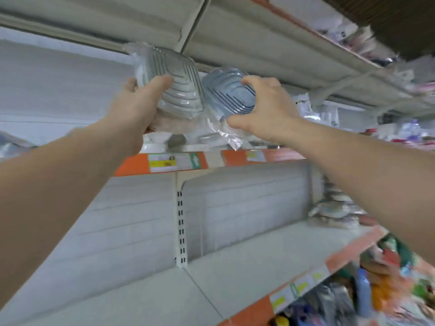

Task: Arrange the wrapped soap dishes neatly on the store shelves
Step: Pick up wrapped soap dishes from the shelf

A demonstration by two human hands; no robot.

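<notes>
- Wrapped soap dishes are held up in front of the middle shelf (235,158), one in each hand, just below the underside of the upper shelf (259,38).
- The grey-white soap dish (175,88), ribbed and sealed in clear film, is gripped by the left hand (138,109); the thumb is laid over its ribbed face and the other fingers are curled behind it.
- The blue soap dish (227,92), likewise ribbed and film-wrapped, is gripped by the right hand (266,109); the fingers are curled over its upper edge and the thumb is set under its lower edge.
- The two dishes are tilted toward each other and appear to touch along their inner edges.
- A loose tail of clear wrap (231,140) hangs below the blue dish, over the shelf's front rail.
- More wrapped items (169,138) are seen on the middle shelf behind the hands; their exact kind cannot be told.
- Price labels (171,162) are fixed to the orange front strip of the middle shelf.
- A slotted white upright (180,222) runs down the back panel between the middle shelf and the lower shelf (235,274).
- A stack of wrapped goods (336,208) stands at the right end of the lower shelf.
- Blurred coloured merchandise (376,290) is seen beneath the lower shelf at the right.
</notes>
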